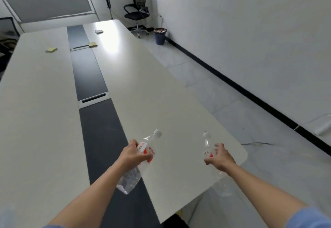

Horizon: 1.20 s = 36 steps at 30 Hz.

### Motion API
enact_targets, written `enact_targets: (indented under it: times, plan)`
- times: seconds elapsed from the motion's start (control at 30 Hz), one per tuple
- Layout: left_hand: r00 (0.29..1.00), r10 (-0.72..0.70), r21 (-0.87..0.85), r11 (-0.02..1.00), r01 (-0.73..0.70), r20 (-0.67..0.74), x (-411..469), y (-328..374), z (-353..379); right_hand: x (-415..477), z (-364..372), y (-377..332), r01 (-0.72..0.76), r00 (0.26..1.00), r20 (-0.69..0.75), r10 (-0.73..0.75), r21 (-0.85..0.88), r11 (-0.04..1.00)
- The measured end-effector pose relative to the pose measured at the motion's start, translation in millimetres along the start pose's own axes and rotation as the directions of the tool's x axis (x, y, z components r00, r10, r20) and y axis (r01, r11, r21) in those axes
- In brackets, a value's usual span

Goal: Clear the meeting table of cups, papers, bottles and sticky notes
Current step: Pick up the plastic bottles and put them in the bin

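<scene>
Left hand grips one bottle, right hand another, both lifted over worktop near edge. Bottle-removal step; next likely carry to bin at 1 o'clock. Sticky notes remain at 11.

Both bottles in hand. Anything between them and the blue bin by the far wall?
Nothing visible blocks it. The left hand and right hand each hold a water bottle. The floor strip along the table's right edge looks bare up to the wastebasket; the office chair stands just left of it.
</scene>
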<state>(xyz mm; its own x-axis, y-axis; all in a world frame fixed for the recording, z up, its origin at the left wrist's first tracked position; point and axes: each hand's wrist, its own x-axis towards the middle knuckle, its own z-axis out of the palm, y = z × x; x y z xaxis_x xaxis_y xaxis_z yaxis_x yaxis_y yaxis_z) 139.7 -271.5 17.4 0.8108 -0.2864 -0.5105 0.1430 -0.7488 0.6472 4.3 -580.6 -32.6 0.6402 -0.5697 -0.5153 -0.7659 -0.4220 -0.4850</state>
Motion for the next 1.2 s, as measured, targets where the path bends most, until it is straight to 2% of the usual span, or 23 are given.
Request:
enact_targets:
  times: [0.07, 0.2, 0.37, 0.53, 0.73, 0.93, 1.03, 1.2]
  plan:
    - [0.996, 0.067, 0.013, 0.998, -0.068, 0.064, -7, 31, 22, -18, -35, 27, -0.033, 0.998, -0.055, 0.038, 0.088, 0.996]
    - [0.972, 0.219, -0.007, 0.976, -0.219, 0.089, -15, 89, 65, -37, -90, 75, -0.030, 0.984, -0.164, 0.067, 0.214, 0.976]
    - [0.928, 0.336, -0.051, 0.942, -0.332, 0.164, -19, 160, 119, -34, -143, 129, -0.047, 0.950, -0.268, 0.160, 0.386, 0.921]
    - [0.896, 0.406, -0.027, 0.912, -0.408, 0.181, 1, 249, 173, -3, -205, 172, -0.039, 0.935, -0.279, 0.220, 0.536, 0.844]
    - [0.879, 0.432, 0.049, 0.892, -0.450, 0.204, 48, 385, 272, 61, -314, 241, -0.008, 0.929, -0.302, 0.214, 0.563, 0.827]
    - [0.877, 0.411, 0.085, 0.893, -0.443, 0.248, 77, 501, 371, 121, -429, 301, -0.018, 0.959, -0.242, 0.147, 0.467, 0.884]
    - [0.874, 0.406, 0.108, 0.889, -0.446, 0.267, 95, 534, 397, 156, -466, 314, -0.024, 0.975, -0.186, 0.123, 0.463, 0.886]
    - [0.906, 0.368, 0.024, 0.924, -0.381, 0.208, 151, 593, 417, 242, -515, 304, 0.012, 0.980, -0.189, 0.064, 0.375, 0.927]
